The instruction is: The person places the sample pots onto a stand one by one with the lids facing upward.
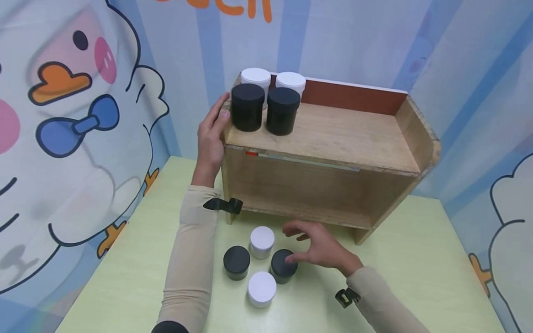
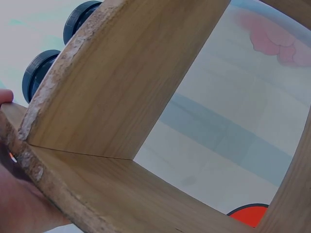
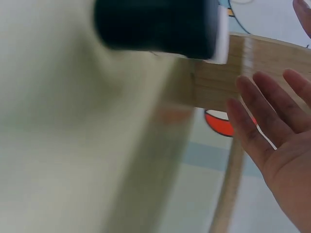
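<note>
pale blue striped backdrop (image 1: 358,51), cartoon bird (image 1: 83,185) on its left part; pale green table (image 1: 125,286) below. right black jar (image 1: 281,268) stood upright on the tabletop: dark, round, flat-lidded. right hand (image 1: 322,245) was over and beside it, fingers loosely bent and spread, thumb well apart from them; thumb overlapped the lid, contact could not be told. close by, in a tight diamond with it: left black jar (image 1: 236,263), far white jar (image 1: 262,243), near white jar (image 1: 261,290), all upright.

behind them, an open-fronted wooden shelf (image 1: 354,125). left hand (image 1: 210,143) gripped its left side at the top, thumb apart from the fingers.

on the upper board, at the left end, two taller black jars (image 1: 247,108) stood in front of two white jars (image 1: 256,77), partly blocking them. reddish-brown panel (image 1: 354,97) along the back. lids on all eight jars; contents hidden.
</note>
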Demonstrator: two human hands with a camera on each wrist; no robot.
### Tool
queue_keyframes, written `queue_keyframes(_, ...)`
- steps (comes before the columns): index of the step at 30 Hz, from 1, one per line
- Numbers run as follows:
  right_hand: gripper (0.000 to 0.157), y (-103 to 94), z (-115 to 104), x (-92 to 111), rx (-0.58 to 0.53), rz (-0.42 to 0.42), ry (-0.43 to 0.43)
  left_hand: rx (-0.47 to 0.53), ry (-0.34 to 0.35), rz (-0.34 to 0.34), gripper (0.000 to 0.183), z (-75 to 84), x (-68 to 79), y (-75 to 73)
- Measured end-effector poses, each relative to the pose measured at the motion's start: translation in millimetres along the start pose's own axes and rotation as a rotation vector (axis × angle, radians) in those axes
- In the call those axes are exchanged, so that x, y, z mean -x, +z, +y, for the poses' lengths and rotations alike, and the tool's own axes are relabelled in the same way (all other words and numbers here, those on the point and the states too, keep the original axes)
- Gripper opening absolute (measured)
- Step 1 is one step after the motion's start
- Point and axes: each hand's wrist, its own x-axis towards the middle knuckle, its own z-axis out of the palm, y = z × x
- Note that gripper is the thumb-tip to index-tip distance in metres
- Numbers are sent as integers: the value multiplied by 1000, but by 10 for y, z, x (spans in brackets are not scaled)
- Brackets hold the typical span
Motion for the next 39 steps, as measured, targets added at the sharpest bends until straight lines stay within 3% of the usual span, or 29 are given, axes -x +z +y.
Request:
queue_keyframes(6,74,202,152,70,-77,-16,10,-2,2,-3,50,6,-10,5)
queue_keyframes(11,76,306,228,96,-73,-22,20,-1,2,-2,49,1,-14,2)
queue_keyframes(19,75,397,276,142,-77,-33,64,-10,-5,1,50,-1,-4,-1)
queue_keyframes(39,70,508,285,170,-67,-18,83,-18,-4,5,50,0,-6,7)
